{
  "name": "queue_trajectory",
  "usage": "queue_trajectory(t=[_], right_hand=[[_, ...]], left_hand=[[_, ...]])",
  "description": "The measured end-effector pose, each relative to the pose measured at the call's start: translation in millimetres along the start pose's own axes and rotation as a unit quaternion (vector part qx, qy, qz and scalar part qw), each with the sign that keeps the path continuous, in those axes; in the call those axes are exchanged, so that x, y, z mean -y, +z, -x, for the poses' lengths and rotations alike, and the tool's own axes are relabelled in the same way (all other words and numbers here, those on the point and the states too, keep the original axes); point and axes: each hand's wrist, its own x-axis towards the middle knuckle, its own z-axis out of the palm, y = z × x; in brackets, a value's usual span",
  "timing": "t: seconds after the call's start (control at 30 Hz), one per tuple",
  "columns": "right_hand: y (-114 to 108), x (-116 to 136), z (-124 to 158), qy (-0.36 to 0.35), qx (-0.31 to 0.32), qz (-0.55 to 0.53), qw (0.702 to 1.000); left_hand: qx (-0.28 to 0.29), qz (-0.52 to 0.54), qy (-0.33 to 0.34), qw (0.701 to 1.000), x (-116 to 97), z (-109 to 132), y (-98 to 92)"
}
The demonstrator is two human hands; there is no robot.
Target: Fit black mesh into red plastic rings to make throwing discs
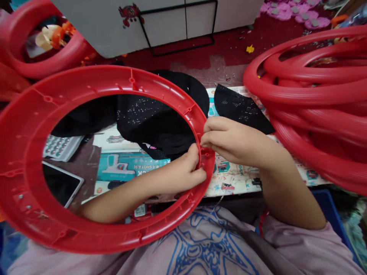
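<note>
Over the near edge of the table (88,160): we hold a big red ring (110,80), its hollow side up, showing ribs and round screw posts; a few small metal bits lie in its channel at the left.
Left grip (190,172): our forearm runs beneath the ring's near side and shows through its opening; the fingers are curled closed on the inner rim at the ring's right side.
Right grip (226,139): our fingers are bent and drawn together, tips at that same stretch of rim, just beside the left ones; we cannot tell whether anything small is between them.
Black cloth (149,122): bunched beyond and below the ring, toward the table's far edge, with shiny dots.
Cut black piece (243,110): flat near the far edge, between the bunched cloth and the right end.
Printed sheet (117,166): spread along the near edge, with pictures of toy guns.
Stack of red rings (309,91): piled at the table's right end.
Calculator (61,147): toward the left end, seen through our ring.
Dark-screened device (61,183): nearer us than the calculator, also seen through the opening.
</note>
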Motion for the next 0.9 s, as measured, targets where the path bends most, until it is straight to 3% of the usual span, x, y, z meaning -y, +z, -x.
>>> queue_trajectory(t=[0.3, 0.6, 0.9], right_hand=[[-2.2, -5.2, -0.4, -0.005, -0.014, 0.009, 1.000], [-1.9, -6.8, -0.4, -0.036, 0.002, 0.041, 0.999], [-1.2, -8.2, -1.0, 0.027, 0.001, -0.055, 0.998]], left_hand=[[-0.003, -0.003, 0.010, 1.000, 0.6, -0.6, 0.6], [0.033, 0.019, 0.014, 0.999, -0.1, 1.0, 2.1], [0.028, -0.004, 0.022, 0.999, -6.5, 3.0, -1.1]])
